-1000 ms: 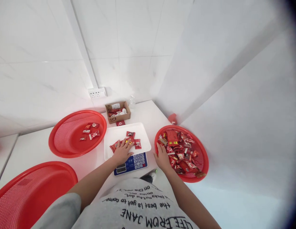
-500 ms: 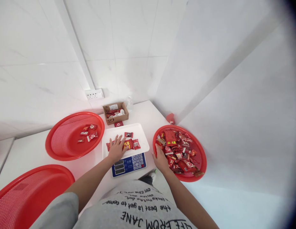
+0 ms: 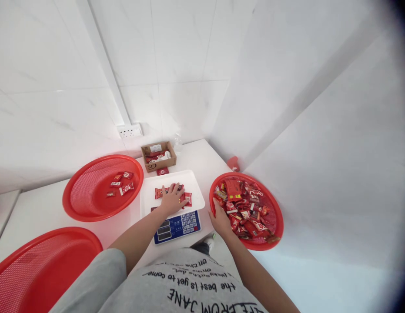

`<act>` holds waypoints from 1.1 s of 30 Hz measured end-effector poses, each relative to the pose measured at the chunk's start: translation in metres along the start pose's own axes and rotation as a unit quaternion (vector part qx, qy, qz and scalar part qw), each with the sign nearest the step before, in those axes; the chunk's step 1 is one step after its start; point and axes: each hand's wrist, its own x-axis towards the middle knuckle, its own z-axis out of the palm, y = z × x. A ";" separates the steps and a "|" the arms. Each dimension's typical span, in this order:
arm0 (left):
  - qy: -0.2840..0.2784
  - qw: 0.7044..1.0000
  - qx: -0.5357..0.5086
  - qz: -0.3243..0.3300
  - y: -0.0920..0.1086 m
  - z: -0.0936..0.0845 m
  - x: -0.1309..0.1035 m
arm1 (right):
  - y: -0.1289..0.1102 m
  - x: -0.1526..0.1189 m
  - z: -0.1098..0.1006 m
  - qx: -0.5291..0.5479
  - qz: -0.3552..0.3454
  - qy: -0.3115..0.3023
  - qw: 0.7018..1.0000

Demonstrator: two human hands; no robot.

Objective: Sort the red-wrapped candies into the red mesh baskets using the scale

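Observation:
My left hand (image 3: 172, 201) lies with its fingers spread over several red wrapped snacks (image 3: 188, 199) on the white tray (image 3: 197, 201) of a blue scale (image 3: 178, 227). The palm hides part of the packets. My right hand (image 3: 221, 218) is at the left rim of a red basket (image 3: 278, 213) heaped with red wrapped snacks (image 3: 251, 213). Its fingers wrap round the rim, the thumb on the inner side.
At the left stands a red basket (image 3: 69, 204) with several small packets (image 3: 126, 188), and a second red basket (image 3: 91, 237) below it. A cardboard box (image 3: 160, 163) of packets is behind the tray, beside a clear plastic object (image 3: 178, 141).
My left hand has moved right across the tray, and the packets under it are bunched closer together. My right hand has stayed at the basket rim.

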 end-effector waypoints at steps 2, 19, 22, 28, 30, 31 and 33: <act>0.000 0.999 0.009 0.030 -0.002 0.002 -0.005 | 0.000 0.000 0.000 -0.003 0.005 -0.005 1.000; 0.095 0.991 -0.059 -0.076 -0.032 0.006 -0.093 | -0.002 -0.001 -0.001 -0.009 0.012 0.001 1.000; 0.129 0.983 -0.103 -0.081 -0.039 0.004 -0.096 | -0.004 -0.002 -0.003 -0.009 0.010 -0.002 1.000; 0.101 0.982 -0.126 -0.095 -0.055 -0.011 -0.095 | -0.006 -0.002 -0.005 -0.004 0.014 -0.010 1.000; 0.101 0.979 -0.135 -0.117 -0.057 -0.014 -0.091 | -0.005 -0.002 -0.004 -0.002 0.023 -0.014 1.000; 0.101 0.976 -0.142 -0.130 -0.058 -0.015 -0.087 | -0.005 -0.001 -0.004 -0.001 0.026 -0.015 1.000; 0.100 0.970 -0.160 -0.150 -0.056 -0.016 -0.079 | -0.004 -0.001 -0.003 0.002 0.024 -0.013 1.000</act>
